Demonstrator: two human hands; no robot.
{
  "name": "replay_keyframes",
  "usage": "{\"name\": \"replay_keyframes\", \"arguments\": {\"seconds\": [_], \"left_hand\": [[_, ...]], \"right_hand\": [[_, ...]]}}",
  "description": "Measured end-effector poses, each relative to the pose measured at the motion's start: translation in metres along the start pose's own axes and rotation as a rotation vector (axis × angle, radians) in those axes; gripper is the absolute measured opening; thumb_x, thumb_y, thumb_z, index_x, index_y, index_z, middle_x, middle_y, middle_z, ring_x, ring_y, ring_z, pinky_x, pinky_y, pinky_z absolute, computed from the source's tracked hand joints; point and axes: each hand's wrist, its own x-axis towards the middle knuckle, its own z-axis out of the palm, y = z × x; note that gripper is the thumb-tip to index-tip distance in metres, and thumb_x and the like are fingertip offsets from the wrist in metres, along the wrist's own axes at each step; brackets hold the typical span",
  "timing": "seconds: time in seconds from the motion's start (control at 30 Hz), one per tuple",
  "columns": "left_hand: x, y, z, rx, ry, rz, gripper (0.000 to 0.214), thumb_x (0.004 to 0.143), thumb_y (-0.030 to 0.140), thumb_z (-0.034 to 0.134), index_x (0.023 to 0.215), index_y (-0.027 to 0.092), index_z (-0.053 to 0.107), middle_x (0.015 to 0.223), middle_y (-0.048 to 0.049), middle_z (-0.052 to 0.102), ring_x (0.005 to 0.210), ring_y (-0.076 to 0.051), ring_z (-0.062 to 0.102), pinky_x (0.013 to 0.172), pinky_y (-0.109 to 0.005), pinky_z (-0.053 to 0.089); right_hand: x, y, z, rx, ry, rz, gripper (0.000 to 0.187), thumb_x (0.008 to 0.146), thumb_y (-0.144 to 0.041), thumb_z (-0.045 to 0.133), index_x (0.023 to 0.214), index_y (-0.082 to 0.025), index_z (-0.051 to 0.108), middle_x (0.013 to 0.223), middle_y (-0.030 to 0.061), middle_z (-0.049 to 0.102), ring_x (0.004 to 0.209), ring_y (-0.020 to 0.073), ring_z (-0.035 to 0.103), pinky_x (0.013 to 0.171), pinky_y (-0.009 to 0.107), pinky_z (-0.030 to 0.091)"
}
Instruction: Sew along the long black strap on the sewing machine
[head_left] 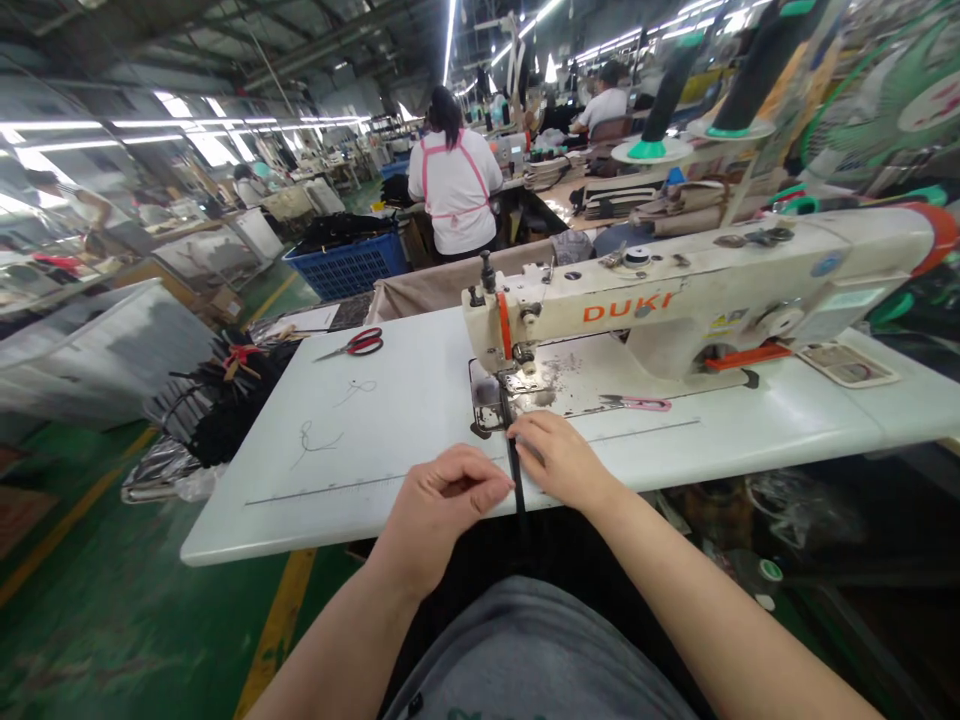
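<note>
A narrow black strap (516, 470) runs from under the presser foot of a white sewing machine (570, 310) over the table's front edge toward my lap. My right hand (559, 460) is closed at the strap just in front of the needle plate (489, 392), its fingertips on the strap. Lower down, my left hand (454, 500) is curled, with thumb and finger pinched together at the strap's left edge. Pink-handled thread snips (637, 402) lie right of my right hand. Red-and-black scissors (356, 344) rest at the far left of the table.
The white table (420, 400) carries loose threads (311, 440) and a printed ruler line (330, 490). Left of it hang bundled black straps (225, 400). Beyond stand a blue crate (349, 268) and a person (456, 190) with their back turned. Thread cones (664, 100) and a green fan (892, 100) are at right.
</note>
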Motion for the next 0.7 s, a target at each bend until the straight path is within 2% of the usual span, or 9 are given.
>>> {"name": "replay_keyframes", "arguments": {"seconds": [0.17,0.27,0.4,0.5,0.6,0.7], "left_hand": [[0.038,-0.031,-0.028,0.066,0.360,-0.093,0.033,0.078,0.049,0.085,0.087,0.018,0.077,0.076,-0.0013,0.071,0.073,-0.015,0.062,0.073,-0.028,0.050],[0.065,-0.052,-0.033,0.235,0.451,-0.043,0.028,0.080,0.045,0.081,0.089,0.018,0.079,0.080,-0.0021,0.072,0.075,-0.016,0.062,0.072,-0.027,0.048],[0.099,-0.068,-0.027,0.526,0.441,-0.099,0.015,0.086,0.034,0.077,0.090,0.021,0.082,0.071,0.0017,0.063,0.067,-0.014,0.057,0.066,-0.027,0.043],[0.120,-0.072,-0.021,0.692,0.405,-0.091,0.006,0.087,0.028,0.078,0.087,0.025,0.083,0.079,-0.0003,0.069,0.078,-0.017,0.064,0.072,-0.028,0.045],[0.136,-0.075,-0.017,0.743,0.351,-0.078,0.007,0.089,0.028,0.078,0.087,0.028,0.084,0.089,-0.0027,0.074,0.085,-0.020,0.068,0.074,-0.029,0.048],[0.146,-0.079,-0.016,0.744,0.322,-0.056,0.006,0.089,0.027,0.079,0.087,0.029,0.085,0.090,-0.0028,0.074,0.087,-0.020,0.070,0.075,-0.029,0.049]], "right_hand": [[-0.005,0.012,0.012,-0.014,0.112,0.082,0.021,0.092,-0.009,0.053,0.102,-0.018,0.070,0.101,0.0129,0.073,0.100,0.0289,0.068,0.094,0.045,0.058],[-0.006,0.014,0.013,-0.020,0.127,0.094,0.019,0.091,-0.010,0.055,0.099,-0.019,0.070,0.097,0.0121,0.073,0.095,0.0297,0.068,0.089,0.045,0.058],[-0.005,0.014,0.013,-0.036,0.125,0.090,0.015,0.092,-0.013,0.056,0.095,-0.019,0.069,0.093,0.0113,0.072,0.091,0.0307,0.068,0.086,0.047,0.057],[-0.005,0.013,0.013,-0.045,0.125,0.076,0.014,0.092,-0.013,0.057,0.092,-0.020,0.068,0.090,0.0101,0.071,0.089,0.0299,0.068,0.083,0.045,0.057],[-0.006,0.012,0.011,-0.050,0.132,0.053,0.015,0.092,-0.012,0.056,0.090,-0.021,0.067,0.088,0.0086,0.071,0.087,0.0281,0.067,0.081,0.043,0.056],[-0.008,0.011,0.009,-0.053,0.146,0.030,0.018,0.091,-0.009,0.054,0.089,-0.021,0.067,0.085,0.0075,0.070,0.083,0.0264,0.067,0.078,0.041,0.056]]}}
